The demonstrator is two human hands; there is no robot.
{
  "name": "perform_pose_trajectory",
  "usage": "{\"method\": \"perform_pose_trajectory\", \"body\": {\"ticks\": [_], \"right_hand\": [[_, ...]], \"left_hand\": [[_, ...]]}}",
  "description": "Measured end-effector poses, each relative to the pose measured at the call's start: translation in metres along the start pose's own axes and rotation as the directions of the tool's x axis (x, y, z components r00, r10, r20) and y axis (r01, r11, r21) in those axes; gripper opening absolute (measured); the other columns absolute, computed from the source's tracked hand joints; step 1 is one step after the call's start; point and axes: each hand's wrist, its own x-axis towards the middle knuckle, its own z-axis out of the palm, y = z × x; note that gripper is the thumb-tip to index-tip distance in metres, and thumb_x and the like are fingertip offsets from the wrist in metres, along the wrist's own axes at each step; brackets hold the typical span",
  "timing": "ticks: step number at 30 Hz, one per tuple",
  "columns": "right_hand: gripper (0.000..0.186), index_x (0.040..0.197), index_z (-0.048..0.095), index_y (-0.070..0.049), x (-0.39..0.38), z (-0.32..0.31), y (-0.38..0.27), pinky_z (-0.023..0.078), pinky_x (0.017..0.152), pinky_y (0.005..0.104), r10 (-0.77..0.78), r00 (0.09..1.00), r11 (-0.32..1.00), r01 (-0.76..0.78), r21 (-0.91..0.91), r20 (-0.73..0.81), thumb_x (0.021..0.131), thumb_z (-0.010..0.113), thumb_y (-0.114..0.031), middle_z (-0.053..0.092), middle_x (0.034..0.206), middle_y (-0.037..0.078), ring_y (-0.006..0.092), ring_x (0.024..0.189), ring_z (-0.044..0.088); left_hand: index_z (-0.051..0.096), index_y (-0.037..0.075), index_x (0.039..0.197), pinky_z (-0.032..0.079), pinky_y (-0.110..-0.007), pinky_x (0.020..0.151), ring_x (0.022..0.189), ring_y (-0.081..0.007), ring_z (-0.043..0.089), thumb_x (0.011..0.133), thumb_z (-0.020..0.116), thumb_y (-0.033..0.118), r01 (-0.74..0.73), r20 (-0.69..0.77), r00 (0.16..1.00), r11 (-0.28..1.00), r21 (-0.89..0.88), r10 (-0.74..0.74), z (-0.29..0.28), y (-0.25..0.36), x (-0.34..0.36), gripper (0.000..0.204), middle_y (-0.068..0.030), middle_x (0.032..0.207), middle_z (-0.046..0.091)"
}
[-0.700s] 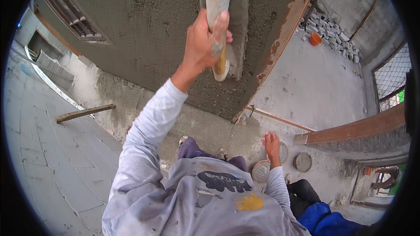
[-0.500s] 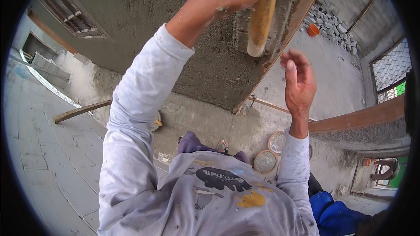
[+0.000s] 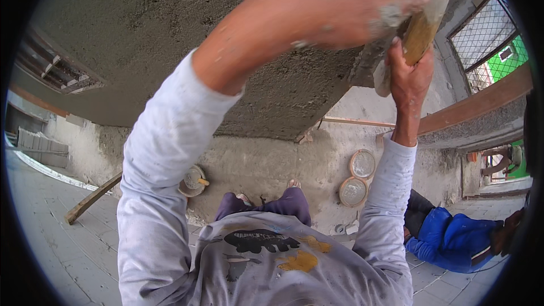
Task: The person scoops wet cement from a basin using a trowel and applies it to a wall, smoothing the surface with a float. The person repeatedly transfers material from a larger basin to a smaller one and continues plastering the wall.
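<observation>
A wooden straightedge (image 3: 418, 38) smeared with mortar stands tilted at the wall's right edge. My right hand (image 3: 411, 76) is closed round its lower part, thumb along the near face. Just left of it, my left hand (image 3: 345, 8) passes in front of the wall, blurred and dabbed with mortar. Its thumb stretches over the straightedge and one finger bends apart from it; the other fingers are hidden, and nothing shows in its grasp. Fresh grey mortar covers the wall (image 3: 164, 45) behind both hands.
Two round mortar buckets (image 3: 353, 191) are on the floor by my right sleeve. Left of my legs is another bucket (image 3: 194, 180) with a yellow-handled tool. A wooden strut (image 3: 93, 198) leans at left. Someone in blue (image 3: 447, 238) is at the lower right.
The straightedge has moved to the right, away from the wall face. My right hand, open and empty before, now grips it. My left hand has shifted right and its hold has loosened.
</observation>
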Motion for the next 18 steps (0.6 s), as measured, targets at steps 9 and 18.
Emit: {"method": "perform_pose_trajectory", "body": {"ticks": [9, 18], "right_hand": [[0.045, 0.126, 0.062, 0.004, -0.212, 0.1, 0.133, 0.059, 0.082, 0.0449, 0.316, 0.948, 0.948, -0.317, 0.03, 0.027, 0.096, 0.079, -0.024, 0.075, 0.1, 0.025, 0.0401, 0.093, 0.077], [0.044, 0.126, 0.064, 0.004, -0.042, 0.015, 0.021, 0.059, 0.082, 0.0389, 0.145, 0.989, 0.987, -0.144, -0.075, 0.006, 0.1, 0.078, -0.029, 0.076, 0.1, 0.017, 0.0249, 0.089, 0.074]], "left_hand": [[0.074, 0.004, 0.127, 0.056, -0.031, 0.089, 0.1, -0.0134, 0.07, 0.112, 0.063, 0.045, 0.8, -0.002, 0.427, 0.379, -0.464, -0.904, 0.115, -0.17, -0.323, 0.045, -0.0027, 0.11, 0.076], [0.073, 0.005, 0.12, 0.057, -0.032, 0.083, 0.093, -0.013, 0.067, 0.109, 0.069, 0.043, 0.868, 0.086, 0.134, 0.075, -0.491, -0.987, 0.29, -0.266, -0.566, 0.039, -0.0008, 0.101, 0.072]]}}
